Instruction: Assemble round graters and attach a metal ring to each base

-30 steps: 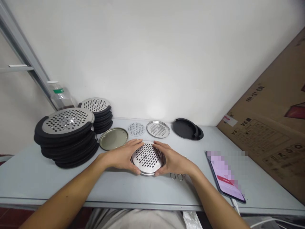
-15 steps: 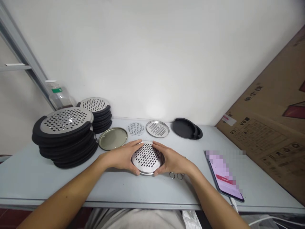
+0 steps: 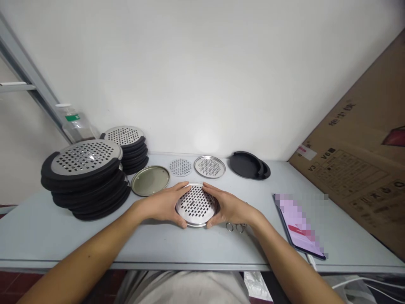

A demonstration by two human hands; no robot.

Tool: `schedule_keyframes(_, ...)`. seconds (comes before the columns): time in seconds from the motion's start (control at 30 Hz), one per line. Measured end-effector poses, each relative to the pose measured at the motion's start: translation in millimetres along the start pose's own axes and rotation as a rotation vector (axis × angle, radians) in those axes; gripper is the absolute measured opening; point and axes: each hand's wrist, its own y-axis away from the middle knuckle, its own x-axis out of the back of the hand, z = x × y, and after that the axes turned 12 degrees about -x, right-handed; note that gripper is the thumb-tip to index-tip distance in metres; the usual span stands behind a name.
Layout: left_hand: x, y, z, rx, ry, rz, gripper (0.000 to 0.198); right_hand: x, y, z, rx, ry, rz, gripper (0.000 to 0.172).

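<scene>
The left hand [image 3: 161, 205] and the right hand [image 3: 229, 209] cup a round perforated steel disc [image 3: 196, 205] from either side, holding it between them with the fingers curved along its rim. The disc sits near the front edge of the pale grey surface [image 3: 63, 240], roughly in the middle, and appears to lie flat.

Taking that disc as the centre of the clock, with 12 o'clock straight ahead, a pair of small metal rings [image 3: 234, 227] lies at about 4 o'clock, just beside the right hand. A phone [image 3: 299, 226] with a pixelated screen lies farther out at about 3 to 4 o'clock. At about 1 o'clock is a flat black plastic piece [image 3: 248, 164], and near 12 o'clock a rimmed steel strainer plate [image 3: 209, 166] sits next to a small perforated disc [image 3: 180, 167]. A plain metal lid [image 3: 150, 180] lies at about 10 o'clock, close to the left hand.

Beyond it, at about 9 to 10 o'clock, stands a tall stack of black-rimmed graters [image 3: 85, 190], with a shorter stack [image 3: 124, 141] behind it. A plastic bottle [image 3: 72, 122] stands behind those stacks. A large cardboard box [image 3: 357, 169] leans in at the far right.
</scene>
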Motion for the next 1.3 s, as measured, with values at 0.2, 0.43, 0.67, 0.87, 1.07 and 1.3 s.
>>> schedule_keyframes(0.2,0.9,-1.0,1.7,-0.001,-0.02,-0.013,0.119,-0.1,-0.3,0.0,0.012,0.001,0.003,0.119)
schedule_keyframes(0.43,1.1,3.0,-2.1,-0.03,0.04,0.002,0.119,3.3,0.2,0.5,0.05,0.013,0.004,0.116)
schedule_keyframes(0.67,-0.7,4.0,-1.1,-0.021,0.022,0.039,0.123,6.1,4.0,-4.1,0.037,0.065,-0.037,0.12)
schedule_keyframes(0.87,7.0,1.3,-0.4,-0.024,0.018,0.126,0.1,7.6,7.8,-6.9,0.015,0.05,0.023,0.103)
schedule_keyframes(1.07,19.7,-0.6,3.4,-0.062,0.033,0.235,0.077,7.6,5.4,-9.4,0.075,0.037,0.14,0.08)
schedule_keyframes(1.3,26.6,0.5,14.6,-0.05,0.048,0.403,0.055,7.3,5.8,-26.2,0.046,-0.098,0.277,0.037)
